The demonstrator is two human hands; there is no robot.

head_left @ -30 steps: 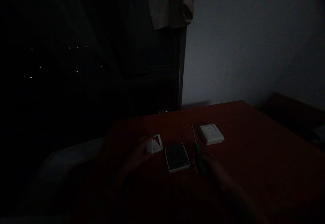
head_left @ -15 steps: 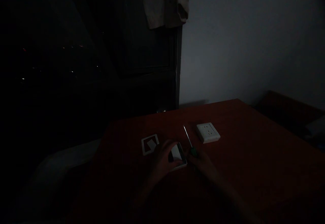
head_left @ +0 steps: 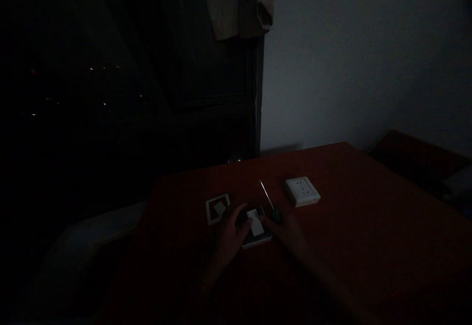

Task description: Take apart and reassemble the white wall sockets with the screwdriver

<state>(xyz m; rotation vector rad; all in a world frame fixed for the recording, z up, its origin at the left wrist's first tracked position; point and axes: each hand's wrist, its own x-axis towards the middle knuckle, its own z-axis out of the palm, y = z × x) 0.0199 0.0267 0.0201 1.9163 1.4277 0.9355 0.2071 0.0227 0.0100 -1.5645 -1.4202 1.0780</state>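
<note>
On the dim table lies a wall switch [head_left: 257, 241], a pale square base with a dark inside. A white rectangular rocker plate [head_left: 255, 223] sits in its middle. My left hand [head_left: 230, 231] is curled round the switch's left side, its thumb against the plate's left edge. My right hand [head_left: 289, 229] holds a screwdriver [head_left: 276, 214] by its green handle, the metal shaft pointing away and up to the left. A right-hand finger or thumb reaches the plate's right edge. In the dark, the lower fingers of both hands are hard to make out.
A white wall socket [head_left: 303, 191] lies to the right beyond my right hand. To the left is a white square frame [head_left: 208, 213] with a small white piece [head_left: 220, 209] inside its opening. Behind the table [head_left: 368, 207] are a pale wall, a dark window and hanging cloth [head_left: 236, 5].
My left hand has shifted off the top of the white plate to its left edge, leaving the plate visible. My right hand has moved left to the switch, carrying the screwdriver along.
</note>
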